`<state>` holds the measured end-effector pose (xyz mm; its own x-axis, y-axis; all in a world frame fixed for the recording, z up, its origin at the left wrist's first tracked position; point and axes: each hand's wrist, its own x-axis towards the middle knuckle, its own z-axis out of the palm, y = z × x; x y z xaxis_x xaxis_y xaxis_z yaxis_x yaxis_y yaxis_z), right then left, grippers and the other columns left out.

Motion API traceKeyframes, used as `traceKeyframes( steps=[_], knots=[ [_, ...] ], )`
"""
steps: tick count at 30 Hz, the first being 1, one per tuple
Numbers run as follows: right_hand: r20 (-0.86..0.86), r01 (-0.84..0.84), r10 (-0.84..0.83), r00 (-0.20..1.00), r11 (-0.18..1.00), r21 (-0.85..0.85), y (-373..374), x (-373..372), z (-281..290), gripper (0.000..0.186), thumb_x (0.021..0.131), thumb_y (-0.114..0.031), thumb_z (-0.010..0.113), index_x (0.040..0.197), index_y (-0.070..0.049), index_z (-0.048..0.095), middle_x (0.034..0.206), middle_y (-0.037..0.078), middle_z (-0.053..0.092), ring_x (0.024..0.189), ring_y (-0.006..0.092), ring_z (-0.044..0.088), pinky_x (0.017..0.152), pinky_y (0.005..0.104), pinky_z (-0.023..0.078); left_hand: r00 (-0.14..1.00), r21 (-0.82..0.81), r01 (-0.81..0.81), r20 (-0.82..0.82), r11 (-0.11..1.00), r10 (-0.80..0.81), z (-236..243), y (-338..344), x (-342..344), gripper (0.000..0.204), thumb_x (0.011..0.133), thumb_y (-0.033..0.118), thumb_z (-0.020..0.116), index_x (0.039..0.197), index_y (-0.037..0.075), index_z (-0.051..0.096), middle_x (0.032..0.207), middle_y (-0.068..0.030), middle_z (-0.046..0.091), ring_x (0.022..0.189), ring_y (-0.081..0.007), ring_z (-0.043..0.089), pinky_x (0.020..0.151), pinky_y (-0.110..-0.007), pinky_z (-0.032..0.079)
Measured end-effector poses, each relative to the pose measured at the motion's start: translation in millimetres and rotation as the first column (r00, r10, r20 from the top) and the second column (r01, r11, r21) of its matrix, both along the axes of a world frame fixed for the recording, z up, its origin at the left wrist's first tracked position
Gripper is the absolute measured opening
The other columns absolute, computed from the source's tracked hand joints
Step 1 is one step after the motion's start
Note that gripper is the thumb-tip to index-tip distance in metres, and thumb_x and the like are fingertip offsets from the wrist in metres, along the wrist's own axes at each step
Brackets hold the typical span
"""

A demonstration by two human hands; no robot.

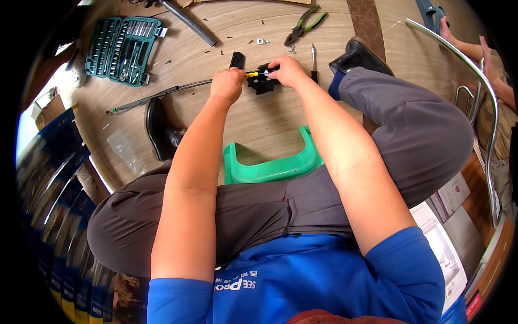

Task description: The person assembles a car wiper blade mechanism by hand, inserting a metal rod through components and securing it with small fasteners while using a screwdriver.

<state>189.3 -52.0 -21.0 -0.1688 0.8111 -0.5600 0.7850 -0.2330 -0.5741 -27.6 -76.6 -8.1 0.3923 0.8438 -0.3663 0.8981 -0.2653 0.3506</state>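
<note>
One open teal socket case [124, 51] lies well left of the black mechanism [262, 85], with open floor [186, 51] between; the left hand [227, 85] curls just beside that mechanism, its grip hidden, so I cannot tell what it holds. The right hand [287, 71] grasps one yellow-and-black tool [252, 74] at its upper edge, one pair of pliers [302, 27] and one screwdriver [314, 63] lying farther right.

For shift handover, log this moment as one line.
left hand: at cable; right hand: at black part; grips: unclear; pliers: on floor
</note>
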Motion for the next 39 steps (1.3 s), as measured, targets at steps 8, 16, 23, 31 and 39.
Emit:
traceKeyframes(
  steps=[8, 16, 23, 31, 39],
  knots=[
    [-0.004, 0.013, -0.013, 1.0, 1.0, -0.025, -0.2, -1.2, 1.8, 0.033, 0.068, -0.017, 0.083, 0.099, -0.013, 0.073, 0.097, 0.013, 0.07, 0.092, 0.0275, 0.066, 0.084, 0.0365, 0.052, 1.0, -0.022, 0.003, 0.005, 1.0, -0.003, 1.8, -0.1, -1.5, 0.016, 0.091, 0.022, 0.053, 0.089, 0.013, 0.067, 0.091, -0.0095, 0.066, 0.088, -0.028, 0.065, 0.075, -0.042, 0.051],
    [-0.014, 0.012, -0.013, 1.0, 0.999, -0.036, 0.5, -0.2, -1.7, 0.033, 0.068, -0.018, 0.083, 0.099, -0.013, 0.073, 0.097, 0.013, 0.07, 0.092, 0.0274, 0.066, 0.084, 0.0364, 0.052, 0.995, -0.209, -0.078, 0.047, 0.975, 0.09, 10.0, 11.4, 0.2, 0.017, 0.09, 0.024, 0.057, 0.092, 0.01, 0.066, 0.096, -0.0125, 0.066, 0.092, -0.0345, 0.062, 0.078, -0.045, 0.05],
    [-0.027, 0.013, -0.014, 1.0, 1.0, -0.024, 0.2, -0.8, -1.7, 0.033, 0.068, -0.013, 0.082, 0.099, -0.008, 0.072, 0.097, 0.013, 0.069, 0.089, 0.0249, 0.065, 0.082, 0.0348, 0.051, 0.988, -0.259, -0.12, 0.058, 0.958, 0.14, 7.6, 15.0, 3.2, 0.018, 0.091, 0.026, 0.057, 0.091, 0.011, 0.067, 0.097, -0.0135, 0.066, 0.093, -0.035, 0.062, 0.079, -0.045, 0.05],
    [-0.022, 0.007, -0.007, 1.0, 1.0, -0.026, -0.5, -3.5, 3.4, 0.034, 0.067, -0.012, 0.082, 0.099, -0.009, 0.072, 0.097, 0.013, 0.069, 0.089, 0.0254, 0.065, 0.082, 0.0349, 0.052, 0.997, -0.097, -0.053, 0.055, 0.994, 0.059, 0.3, 1.7, 5.7, 0.018, 0.091, 0.024, 0.055, 0.088, 0.009, 0.065, 0.092, -0.0131, 0.065, 0.09, -0.0338, 0.062, 0.077, -0.046, 0.049],
    [-0.006, -0.017, 0.017, 1.0, 1.0, 0.005, -0.3, -1.9, 3.8, 0.033, 0.067, -0.013, 0.083, 0.098, -0.008, 0.073, 0.099, 0.014, 0.069, 0.093, 0.0267, 0.065, 0.085, 0.0357, 0.051, 0.999, 0.065, 0.011, 0.03, 0.998, -0.013, -2.0, -6.1, 9.0, 0.016, 0.09, 0.02, 0.052, 0.088, 0.009, 0.063, 0.087, -0.0106, 0.064, 0.085, -0.0318, 0.064, 0.073, -0.045, 0.049]
  ],
)
